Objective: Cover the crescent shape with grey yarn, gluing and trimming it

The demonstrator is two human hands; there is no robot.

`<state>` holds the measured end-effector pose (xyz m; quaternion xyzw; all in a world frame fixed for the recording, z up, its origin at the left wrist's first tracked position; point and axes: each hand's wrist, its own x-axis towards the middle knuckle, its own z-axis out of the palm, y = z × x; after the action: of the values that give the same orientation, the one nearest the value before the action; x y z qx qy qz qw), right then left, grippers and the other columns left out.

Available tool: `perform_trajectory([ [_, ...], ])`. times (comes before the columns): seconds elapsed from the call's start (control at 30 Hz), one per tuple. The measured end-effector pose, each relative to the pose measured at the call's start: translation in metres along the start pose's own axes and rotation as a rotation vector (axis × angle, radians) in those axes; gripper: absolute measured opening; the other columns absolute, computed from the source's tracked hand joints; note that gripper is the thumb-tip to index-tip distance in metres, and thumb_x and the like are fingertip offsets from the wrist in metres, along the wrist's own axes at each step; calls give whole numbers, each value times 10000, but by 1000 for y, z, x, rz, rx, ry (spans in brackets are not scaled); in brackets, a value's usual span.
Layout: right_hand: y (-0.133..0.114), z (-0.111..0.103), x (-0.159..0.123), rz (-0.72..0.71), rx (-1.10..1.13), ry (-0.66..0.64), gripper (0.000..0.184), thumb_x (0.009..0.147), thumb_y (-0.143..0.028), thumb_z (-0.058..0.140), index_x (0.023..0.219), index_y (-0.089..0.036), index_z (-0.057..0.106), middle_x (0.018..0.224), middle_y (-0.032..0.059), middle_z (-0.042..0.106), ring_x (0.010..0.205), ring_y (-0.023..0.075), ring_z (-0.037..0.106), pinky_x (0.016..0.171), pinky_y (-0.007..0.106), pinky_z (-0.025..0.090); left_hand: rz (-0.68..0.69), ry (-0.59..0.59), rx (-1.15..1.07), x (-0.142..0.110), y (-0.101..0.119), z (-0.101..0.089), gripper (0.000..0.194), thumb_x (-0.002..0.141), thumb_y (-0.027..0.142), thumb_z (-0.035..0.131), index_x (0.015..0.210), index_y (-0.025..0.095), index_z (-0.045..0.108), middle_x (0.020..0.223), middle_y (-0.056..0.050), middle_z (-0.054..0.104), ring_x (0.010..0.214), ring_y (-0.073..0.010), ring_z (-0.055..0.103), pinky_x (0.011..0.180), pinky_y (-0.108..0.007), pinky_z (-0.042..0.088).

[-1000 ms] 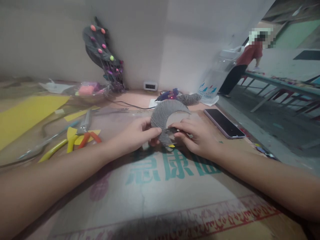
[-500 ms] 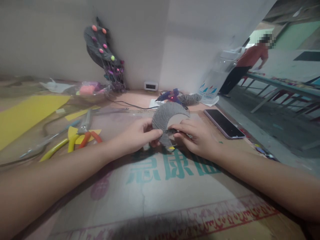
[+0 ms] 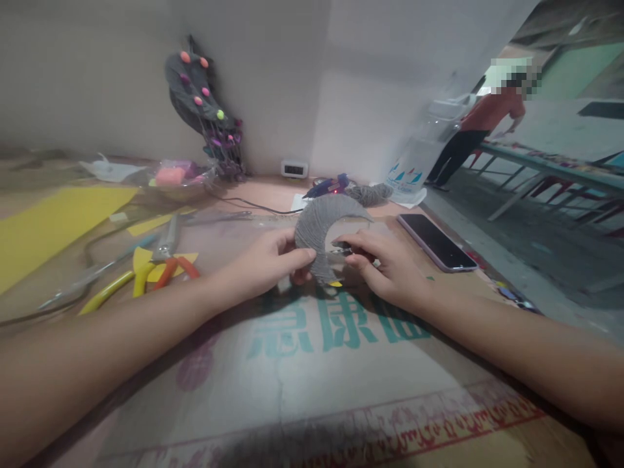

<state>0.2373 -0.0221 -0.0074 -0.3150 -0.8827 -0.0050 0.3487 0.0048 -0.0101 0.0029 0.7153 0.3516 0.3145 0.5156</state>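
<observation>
A crescent moon shape (image 3: 312, 224) wrapped in grey yarn stands upright in the middle. My left hand (image 3: 287, 260) is closed on its outer left edge, thumb in front and fingers behind. A bit of yellow (image 3: 335, 284) shows at the crescent's lower tip. Just inside the curve, my right hand (image 3: 385, 263) pinches a small dark bundle that looks like grey yarn (image 3: 342, 247). Its finer details are too blurred to tell.
Pliers (image 3: 168, 253) and yellow paper (image 3: 63, 221) lie left. Behind the crescent are a blue glue gun (image 3: 331, 186), a yarn skein (image 3: 370, 194) and a small clock (image 3: 294, 169). A phone (image 3: 439, 242) lies right. A decorated crescent (image 3: 190, 91) leans on the wall; a person (image 3: 492, 114) stands beyond.
My right hand has drawn slightly right, away from the crescent's inner edge, with the dark bundle in its fingers. The crescent has turned and risen a little in my left hand.
</observation>
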Motion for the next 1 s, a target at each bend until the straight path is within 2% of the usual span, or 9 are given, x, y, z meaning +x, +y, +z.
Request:
perform_trajectory([
  [0.2, 0, 0, 1, -16, -19, -76, 260, 990, -301, 457, 1092, -143, 635, 794, 58, 638, 734, 175, 590, 684, 304, 474, -17, 32, 37, -1, 2, 0, 150, 821, 308, 542, 760, 171, 528, 535, 47, 509, 472, -93, 464, 447, -201, 327],
  [0.43, 1, -1, 2, -28, 9, -111, 302, 1006, -336, 423, 1080, -145, 644, 791, 58, 641, 715, 169, 564, 674, 295, 444, 5, -65, -83, 1, -7, -4, 179, 831, 343, 568, 836, 164, 572, 643, 21, 557, 561, -108, 520, 520, -221, 390],
  [0.6, 0, -1, 3, -53, 8, -90, 296, 1007, -335, 436, 1060, -142, 655, 770, 50, 640, 700, 159, 562, 657, 276, 436, -12, -128, -154, 1, -11, -7, 186, 849, 348, 583, 908, 171, 585, 688, 19, 576, 594, -107, 532, 563, -229, 418],
  [1.0, -1, -1, 1, 44, 41, -69, 278, 992, -333, 447, 1089, -161, 643, 851, 72, 686, 759, 180, 623, 695, 301, 484, -50, -48, -217, 1, -8, -3, 180, 784, 333, 624, 822, 161, 584, 698, 2, 577, 578, -111, 522, 547, -238, 430],
])
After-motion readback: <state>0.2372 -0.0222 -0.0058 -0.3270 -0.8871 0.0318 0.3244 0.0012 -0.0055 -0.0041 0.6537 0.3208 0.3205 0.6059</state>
